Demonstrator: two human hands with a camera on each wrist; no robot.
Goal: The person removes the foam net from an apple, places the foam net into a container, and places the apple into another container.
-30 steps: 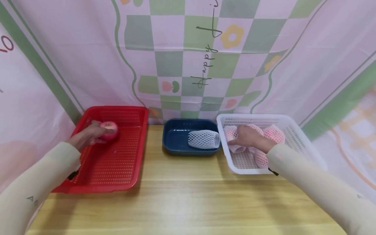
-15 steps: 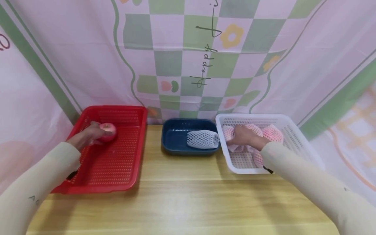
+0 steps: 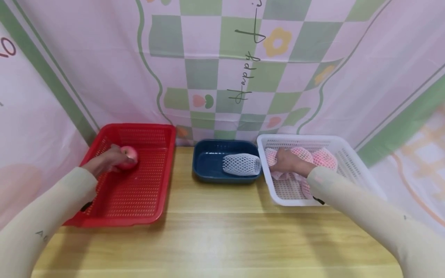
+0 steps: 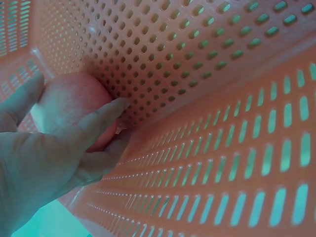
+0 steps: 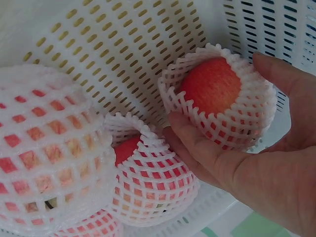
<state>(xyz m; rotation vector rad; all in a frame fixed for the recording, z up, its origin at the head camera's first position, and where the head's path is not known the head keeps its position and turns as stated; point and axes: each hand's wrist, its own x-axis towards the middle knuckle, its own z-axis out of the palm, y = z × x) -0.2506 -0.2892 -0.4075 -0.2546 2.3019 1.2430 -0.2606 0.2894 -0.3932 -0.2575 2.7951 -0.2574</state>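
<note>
In the head view, my left hand point(image 3: 110, 158) reaches into the red basket point(image 3: 168, 170) and holds a bare red apple point(image 3: 130, 153) low, near its far left corner. The left wrist view shows thumb and fingers spread around that apple point(image 4: 74, 101), close over the perforated floor. My right hand point(image 3: 290, 161) is inside the white basket point(image 3: 271, 189) at its left side. In the right wrist view, its thumb and fingers grip a red apple point(image 5: 212, 86) in a white foam net point(image 5: 252, 116). Its fingertips also lie against a neighbouring netted apple point(image 5: 153, 182).
Between the baskets stands a dark blue tray point(image 3: 208, 162) with an empty white foam net point(image 3: 241, 164) in it. More netted apples point(image 3: 325, 158) lie in the white basket. All containers stand on a wooden table point(image 3: 215, 231) against a patterned cloth point(image 3: 236, 69).
My left hand and the apple have sunk slightly in the red basket, and the apple has tilted. My right forearm has shifted a little left over the white basket.
</note>
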